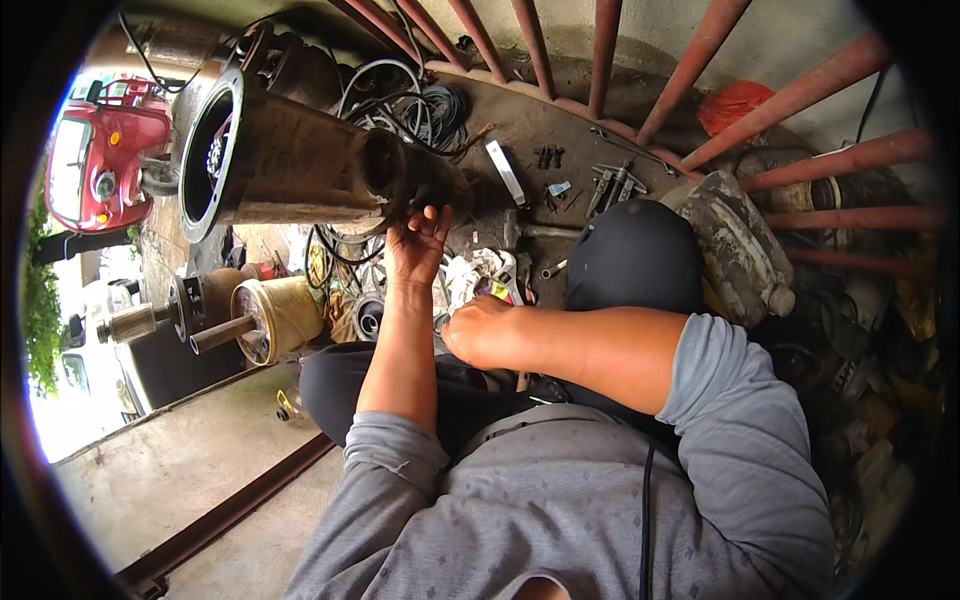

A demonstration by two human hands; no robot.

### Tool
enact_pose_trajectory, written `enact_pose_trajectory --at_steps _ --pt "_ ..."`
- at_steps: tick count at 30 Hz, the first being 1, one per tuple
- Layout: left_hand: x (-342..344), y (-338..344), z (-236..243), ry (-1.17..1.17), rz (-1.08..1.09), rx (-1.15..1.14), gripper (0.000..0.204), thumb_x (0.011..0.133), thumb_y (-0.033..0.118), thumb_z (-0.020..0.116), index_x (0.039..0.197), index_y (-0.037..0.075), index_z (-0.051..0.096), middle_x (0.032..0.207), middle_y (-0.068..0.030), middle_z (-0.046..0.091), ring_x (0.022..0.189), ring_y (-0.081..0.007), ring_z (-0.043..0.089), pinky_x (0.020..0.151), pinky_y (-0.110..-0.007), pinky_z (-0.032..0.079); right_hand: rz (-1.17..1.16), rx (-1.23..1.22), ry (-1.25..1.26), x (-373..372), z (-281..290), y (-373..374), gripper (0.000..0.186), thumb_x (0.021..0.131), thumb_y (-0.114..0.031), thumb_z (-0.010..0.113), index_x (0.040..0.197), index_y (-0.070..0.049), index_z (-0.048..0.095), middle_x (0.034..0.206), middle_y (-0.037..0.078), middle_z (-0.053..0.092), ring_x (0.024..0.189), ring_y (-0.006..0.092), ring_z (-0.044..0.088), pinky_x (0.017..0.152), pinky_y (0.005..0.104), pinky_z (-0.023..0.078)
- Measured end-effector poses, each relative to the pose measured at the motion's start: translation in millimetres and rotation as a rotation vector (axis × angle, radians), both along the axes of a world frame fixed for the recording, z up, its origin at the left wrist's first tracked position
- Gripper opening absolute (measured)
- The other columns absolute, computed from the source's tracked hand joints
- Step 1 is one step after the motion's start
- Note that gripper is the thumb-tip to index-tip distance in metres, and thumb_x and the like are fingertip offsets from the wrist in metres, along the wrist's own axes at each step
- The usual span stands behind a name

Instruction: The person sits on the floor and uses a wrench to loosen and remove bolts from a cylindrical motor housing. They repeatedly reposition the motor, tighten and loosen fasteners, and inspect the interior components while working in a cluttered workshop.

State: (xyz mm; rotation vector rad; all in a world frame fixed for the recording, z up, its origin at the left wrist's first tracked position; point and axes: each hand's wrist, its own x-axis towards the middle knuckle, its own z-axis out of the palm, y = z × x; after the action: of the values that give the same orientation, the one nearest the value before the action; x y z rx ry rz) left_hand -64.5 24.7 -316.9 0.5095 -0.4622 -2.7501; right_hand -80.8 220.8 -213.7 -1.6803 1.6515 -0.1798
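A large dark brown, flanged metal housing lies on its side ahead of me, its wide ring-shaped mouth facing left. My left hand is raised at the near side of its narrower end. Its fingers are loosely bent and somewhat apart, the tips at or against the metal; nothing shows in its palm. Lower and to the right, my right hand is closed, its back turned up, hiding whatever the fingers hold. Just beyond it lies a crumpled, stained whitish rag. A hammer rests on the ground past the rag.
Coiled cable lies behind the housing. A puller tool and a pale box sit farther off. Red bars edge the far side. A dirty plastic jug stands right; a pale bucket lies left.
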Motion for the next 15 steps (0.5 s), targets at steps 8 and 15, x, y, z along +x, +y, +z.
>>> enact_pose_trajectory --at_steps 8,15 --pt "1 8 -6 0.058 -0.002 -0.006 0.030 0.089 0.038 0.073 0.107 0.014 0.072 0.099 -0.0012 0.072 0.099 -0.0245 0.067 0.112 -0.054 0.041 -0.003 -0.069 -0.047 -2 -1 3 0.021 0.081 -0.013 0.072 0.100 -0.011 0.079 0.108 0.008 0.077 0.105 0.0253 0.072 0.085 0.0403 0.059" --pt "-2 18 6 -0.294 0.182 -0.075 0.040 0.095 0.051 0.064 0.082 0.013 0.065 0.062 0.0030 0.055 0.090 -0.0256 0.070 0.108 -0.056 0.047 0.027 -0.206 -0.112 -6 -6 6 0.030 0.096 -0.017 0.045 0.093 -0.002 0.070 0.089 0.017 0.074 0.088 0.0337 0.073 0.078 0.0459 0.059"
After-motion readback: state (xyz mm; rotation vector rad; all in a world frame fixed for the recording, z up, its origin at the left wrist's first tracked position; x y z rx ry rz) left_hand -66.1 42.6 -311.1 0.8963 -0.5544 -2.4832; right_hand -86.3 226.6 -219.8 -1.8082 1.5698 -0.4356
